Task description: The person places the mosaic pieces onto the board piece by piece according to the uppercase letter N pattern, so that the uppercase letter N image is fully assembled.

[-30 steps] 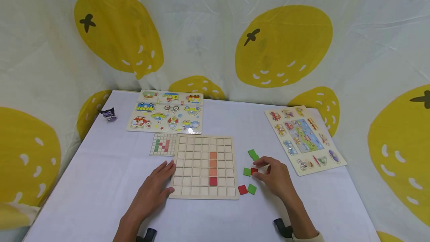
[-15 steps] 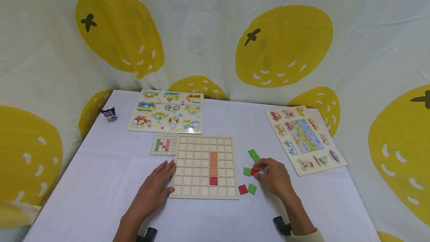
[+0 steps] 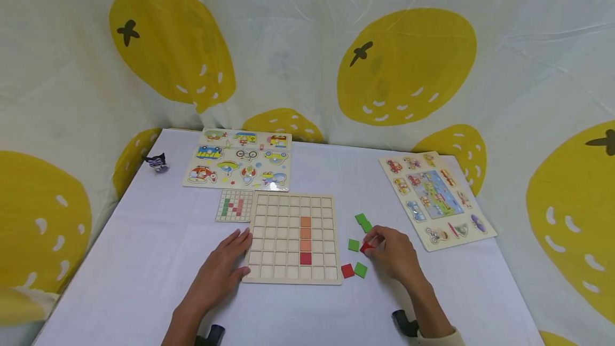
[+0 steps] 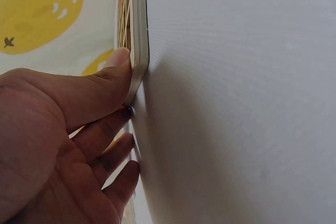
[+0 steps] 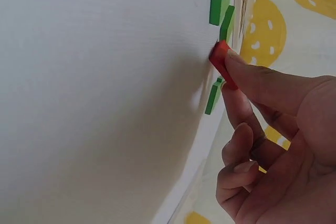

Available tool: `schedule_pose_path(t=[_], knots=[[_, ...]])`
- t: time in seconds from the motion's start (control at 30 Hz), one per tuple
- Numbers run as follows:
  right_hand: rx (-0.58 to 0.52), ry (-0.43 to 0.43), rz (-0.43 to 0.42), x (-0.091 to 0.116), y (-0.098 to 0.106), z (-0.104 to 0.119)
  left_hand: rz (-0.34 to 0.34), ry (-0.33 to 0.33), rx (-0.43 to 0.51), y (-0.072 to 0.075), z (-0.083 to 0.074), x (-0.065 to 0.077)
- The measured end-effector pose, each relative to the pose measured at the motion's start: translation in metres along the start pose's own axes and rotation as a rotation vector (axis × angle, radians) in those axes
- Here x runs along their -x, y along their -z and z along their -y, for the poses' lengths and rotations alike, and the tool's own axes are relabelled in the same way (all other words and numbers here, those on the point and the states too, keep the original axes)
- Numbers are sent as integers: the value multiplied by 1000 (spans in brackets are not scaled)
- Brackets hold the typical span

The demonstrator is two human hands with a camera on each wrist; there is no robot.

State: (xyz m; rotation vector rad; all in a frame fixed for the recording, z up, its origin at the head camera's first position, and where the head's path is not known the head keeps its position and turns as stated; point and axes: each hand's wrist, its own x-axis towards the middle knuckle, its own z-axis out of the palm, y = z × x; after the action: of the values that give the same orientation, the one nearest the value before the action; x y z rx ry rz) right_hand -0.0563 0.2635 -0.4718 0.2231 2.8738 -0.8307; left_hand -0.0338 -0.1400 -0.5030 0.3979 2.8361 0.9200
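Note:
My right hand point(image 3: 395, 254) pinches a red square tile point(image 3: 367, 248) between thumb and fingertips. In the right wrist view the red tile point(image 5: 224, 62) is tilted, close to green tiles. Loose on the cloth lie several green tiles point(image 3: 353, 245) and another red tile point(image 3: 347, 270). My left hand point(image 3: 218, 263) rests at the left edge of a wooden grid board point(image 3: 291, 277), fingers spread. The left wrist view shows its thumb point(image 4: 118, 59) on the board's rim. One column of the grid holds three orange tiles point(image 3: 305, 233) with a red one point(image 3: 305, 258) below them.
A small pattern card point(image 3: 230, 217) with green and red squares touches the board's upper left. Behind stands a vehicle picture puzzle point(image 3: 226, 179); another puzzle board point(image 3: 423, 236) lies at right. A small dark figurine point(image 3: 156, 163) sits at the far left of the white-covered table point(image 3: 144, 250).
My right hand has pinched the red tile and tilted it up, drawing it slightly right, away from the green tile beside it. The left hand stays at the board's edge.

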Motion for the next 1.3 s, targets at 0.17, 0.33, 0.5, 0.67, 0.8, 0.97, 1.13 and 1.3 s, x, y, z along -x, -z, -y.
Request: schedule_pose_path(t=[0.17,0.33,0.5,0.67,0.8,0.97,1.13,1.3], knots=[[-17,-5,6,2,3,0,3,3,1,1,-1,0],[-70,3,2,4,3,6,7,9,10,2,-1,0],[-124,12,-14,6,-2,17,8,11,15,2,-2,0],[-159,24,-27,7,-12,30,-1,7,9,2,-2,1],[-172,50,-27,6,-19,41,-5,2,15,1,-2,1],[-190,91,-24,4,-30,55,-3,0,21,1,-1,0],[-209,117,-3,4,-38,70,6,7,28,0,-1,0],[-206,142,24,3,-45,84,10,14,27,0,0,0]])
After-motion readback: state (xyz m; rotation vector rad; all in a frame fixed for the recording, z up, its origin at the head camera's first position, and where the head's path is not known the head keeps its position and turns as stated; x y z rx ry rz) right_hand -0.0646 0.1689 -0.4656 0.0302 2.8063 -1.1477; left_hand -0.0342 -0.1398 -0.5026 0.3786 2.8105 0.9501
